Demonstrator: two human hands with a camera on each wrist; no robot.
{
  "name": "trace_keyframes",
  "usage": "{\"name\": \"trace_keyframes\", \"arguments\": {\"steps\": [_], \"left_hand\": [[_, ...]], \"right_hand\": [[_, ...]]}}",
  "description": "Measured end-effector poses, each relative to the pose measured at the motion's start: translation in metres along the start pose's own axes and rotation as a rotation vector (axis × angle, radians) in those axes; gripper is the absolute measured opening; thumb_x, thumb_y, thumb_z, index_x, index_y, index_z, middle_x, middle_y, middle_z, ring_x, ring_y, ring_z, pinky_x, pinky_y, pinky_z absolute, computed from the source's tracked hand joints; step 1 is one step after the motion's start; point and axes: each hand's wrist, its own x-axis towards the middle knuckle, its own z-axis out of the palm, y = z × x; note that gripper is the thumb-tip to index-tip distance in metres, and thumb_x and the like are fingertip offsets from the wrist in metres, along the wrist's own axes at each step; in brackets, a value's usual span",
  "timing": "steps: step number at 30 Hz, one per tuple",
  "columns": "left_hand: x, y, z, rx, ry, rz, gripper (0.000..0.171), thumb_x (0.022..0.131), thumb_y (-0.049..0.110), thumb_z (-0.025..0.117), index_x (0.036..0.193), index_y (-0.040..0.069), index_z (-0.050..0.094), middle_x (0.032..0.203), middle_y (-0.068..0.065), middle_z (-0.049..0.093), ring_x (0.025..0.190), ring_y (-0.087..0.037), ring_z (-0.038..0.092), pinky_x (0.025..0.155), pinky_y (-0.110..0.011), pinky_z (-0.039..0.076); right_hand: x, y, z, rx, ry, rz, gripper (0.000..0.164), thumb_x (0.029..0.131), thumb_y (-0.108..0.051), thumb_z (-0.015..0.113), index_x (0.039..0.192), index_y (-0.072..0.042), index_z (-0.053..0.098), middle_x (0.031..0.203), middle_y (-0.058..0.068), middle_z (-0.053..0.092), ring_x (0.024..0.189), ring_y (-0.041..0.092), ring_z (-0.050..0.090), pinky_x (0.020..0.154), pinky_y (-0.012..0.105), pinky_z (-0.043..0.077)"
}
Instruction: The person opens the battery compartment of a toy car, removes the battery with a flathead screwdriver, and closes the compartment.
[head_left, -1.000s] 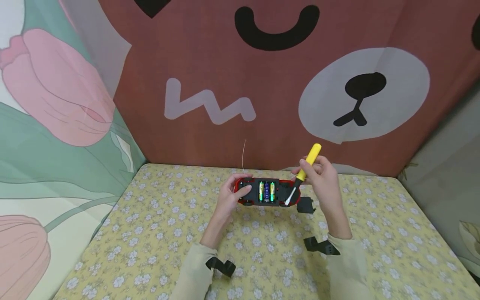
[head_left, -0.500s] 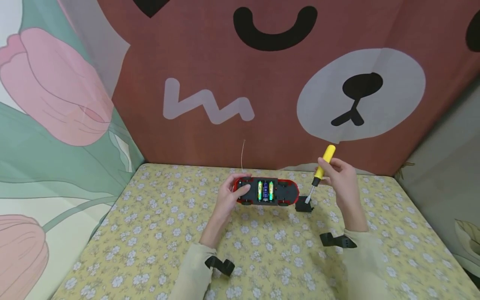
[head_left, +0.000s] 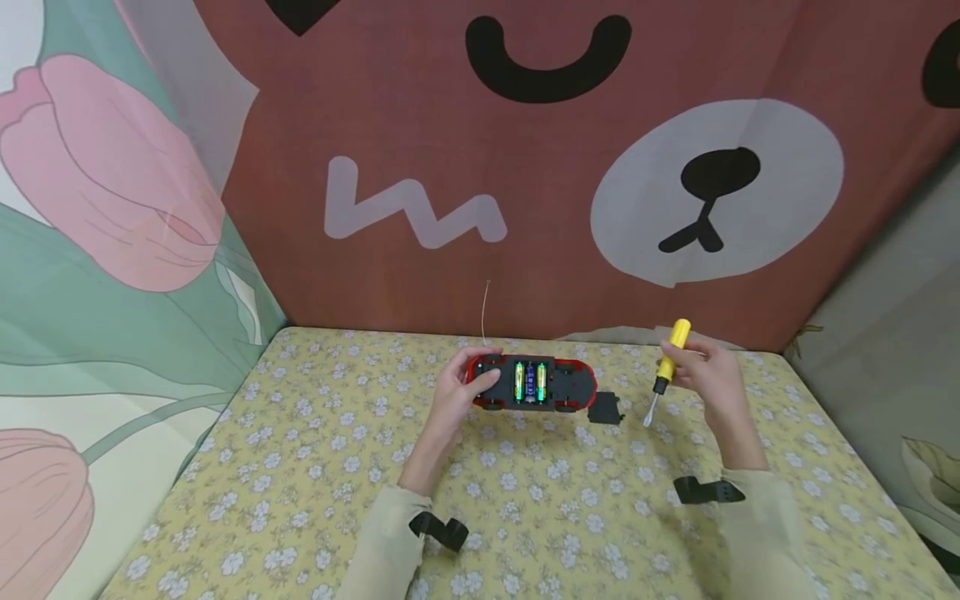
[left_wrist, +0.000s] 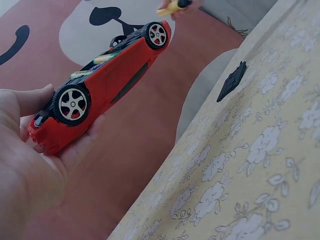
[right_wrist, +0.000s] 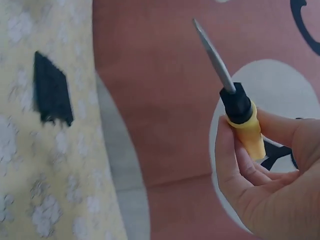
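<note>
A red toy car [head_left: 573, 385] is held upside down by my left hand [head_left: 454, 390], thumb on its black underside and fingers beneath. Its battery compartment lies uncovered, with batteries [head_left: 542, 382] showing inside. From the car's left end a thin antenna wire [head_left: 483, 312] sticks up. My right hand [head_left: 712, 379] grips a screwdriver [head_left: 672, 350] by its yellow handle, metal tip pointing down toward the cloth. On the cloth between the car and the screwdriver lies a black battery cover [head_left: 604, 408]; in the right wrist view the same cover [right_wrist: 52, 90] sits apart from the blade.
A yellow flowered cloth [head_left: 525, 517] covers the table. Behind it hangs a brown curtain with a bear print [head_left: 405, 283], and a tulip-patterned curtain [head_left: 127, 183] stands at the left. Each forearm wears a black wrist camera [head_left: 442, 532].
My right hand has moved right with the screwdriver, from over the car's right end, past the battery cover, to the cloth beyond it. The left hand and car stay nearly still.
</note>
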Motion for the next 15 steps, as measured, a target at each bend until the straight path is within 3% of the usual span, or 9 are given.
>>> {"name": "trace_keyframes", "arguments": {"steps": [6,15], "left_hand": [[0.0,-0.001,0.0,-0.002,0.002,-0.004,0.038,0.097,0.01,0.072,0.133,0.004,0.064,0.139,-0.009,0.06,0.119,-0.025,0.057,0.087,-0.032,0.057],[0.0,0.0,0.0,-0.016,0.012,-0.009,0.037,0.097,0.008,0.071,0.133,0.004,0.063,0.138,-0.009,0.06,0.119,-0.024,0.058,0.087,-0.032,0.057]], "right_hand": [[0.008,0.016,-0.003,-0.001,-0.015,0.064,0.066,0.103,-0.035,0.064,0.143,0.015,0.046,0.095,-0.001,0.066,0.072,0.002,0.065,0.071,0.023,0.059],[0.013,0.034,-0.005,-0.072,-0.063,0.097,0.063,0.105,-0.03,0.062,0.142,0.018,0.047,0.122,0.026,0.06,0.071,-0.001,0.064,0.074,0.028,0.061]]}}
